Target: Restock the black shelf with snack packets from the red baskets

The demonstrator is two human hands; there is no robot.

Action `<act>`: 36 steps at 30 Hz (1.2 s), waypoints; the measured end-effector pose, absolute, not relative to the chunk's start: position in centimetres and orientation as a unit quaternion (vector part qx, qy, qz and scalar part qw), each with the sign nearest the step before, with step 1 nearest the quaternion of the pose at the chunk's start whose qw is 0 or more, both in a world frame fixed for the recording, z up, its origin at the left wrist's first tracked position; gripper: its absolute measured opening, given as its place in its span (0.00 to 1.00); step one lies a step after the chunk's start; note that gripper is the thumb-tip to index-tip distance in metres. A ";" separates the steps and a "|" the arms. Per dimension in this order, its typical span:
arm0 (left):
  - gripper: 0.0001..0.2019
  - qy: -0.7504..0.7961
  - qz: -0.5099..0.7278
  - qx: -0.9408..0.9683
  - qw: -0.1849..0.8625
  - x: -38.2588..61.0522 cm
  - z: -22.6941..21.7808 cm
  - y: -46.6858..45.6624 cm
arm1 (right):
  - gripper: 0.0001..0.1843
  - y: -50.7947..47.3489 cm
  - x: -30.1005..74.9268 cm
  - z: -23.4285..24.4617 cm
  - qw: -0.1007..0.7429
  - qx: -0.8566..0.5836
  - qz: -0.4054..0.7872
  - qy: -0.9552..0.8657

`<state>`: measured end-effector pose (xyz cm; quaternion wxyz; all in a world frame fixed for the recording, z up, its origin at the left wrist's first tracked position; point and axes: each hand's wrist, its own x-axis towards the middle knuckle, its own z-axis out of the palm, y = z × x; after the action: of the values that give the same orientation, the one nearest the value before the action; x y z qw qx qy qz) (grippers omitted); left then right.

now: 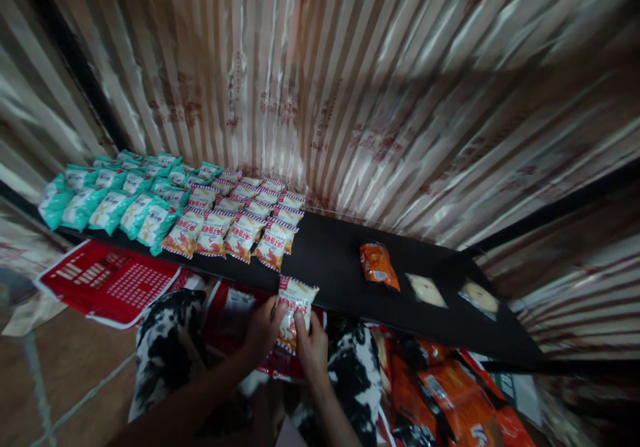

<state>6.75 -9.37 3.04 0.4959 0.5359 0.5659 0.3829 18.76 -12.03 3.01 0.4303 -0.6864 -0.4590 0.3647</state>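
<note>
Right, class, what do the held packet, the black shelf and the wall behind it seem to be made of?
Packet: probably thin plastic film with a slight sheen, judging by its puffed shape and flat striped ends.
Shelf: smooth, dull black; painted metal or coated board, the look leaves it open.
Wall: apparently plastic sheeting, glossy, as bright streaks run along its ripples.

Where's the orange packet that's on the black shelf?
In the head view, the orange packet lies right of centre on the black shelf, just left of a pale flat thing.
</note>
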 end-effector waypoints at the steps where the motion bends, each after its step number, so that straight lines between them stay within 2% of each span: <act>1: 0.17 0.563 0.384 0.538 0.495 7.1 3.1 -9.1 | 0.28 -11.9 19.2 3.1 0.429 -0.692 0.360 -0.455; 12: 0.18 0.513 0.339 0.612 0.497 10.6 5.7 -4.9 | 0.32 -8.7 23.4 4.1 0.445 -0.706 0.330 -0.442; 20: 0.17 0.548 0.369 0.596 0.456 13.2 4.8 -2.6 | 0.30 -6.5 26.1 5.5 0.368 -0.713 0.306 -0.512; 24: 0.16 0.549 0.375 0.598 0.447 14.2 5.2 -0.6 | 0.31 -4.6 27.2 5.9 0.360 -0.718 0.281 -0.525; 30: 0.16 0.582 0.347 0.600 0.425 15.8 5.4 2.3 | 0.33 -1.7 28.1 5.0 0.330 -0.741 0.220 -0.543; 36: 0.20 0.589 0.337 0.619 0.395 17.4 4.4 4.4 | 0.30 1.0 29.0 4.1 0.311 -0.759 0.194 -0.538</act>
<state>17.45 4.38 4.43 0.3954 0.6190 0.5891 0.3367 28.95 1.04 4.12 0.3111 -0.7592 -0.5377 0.1942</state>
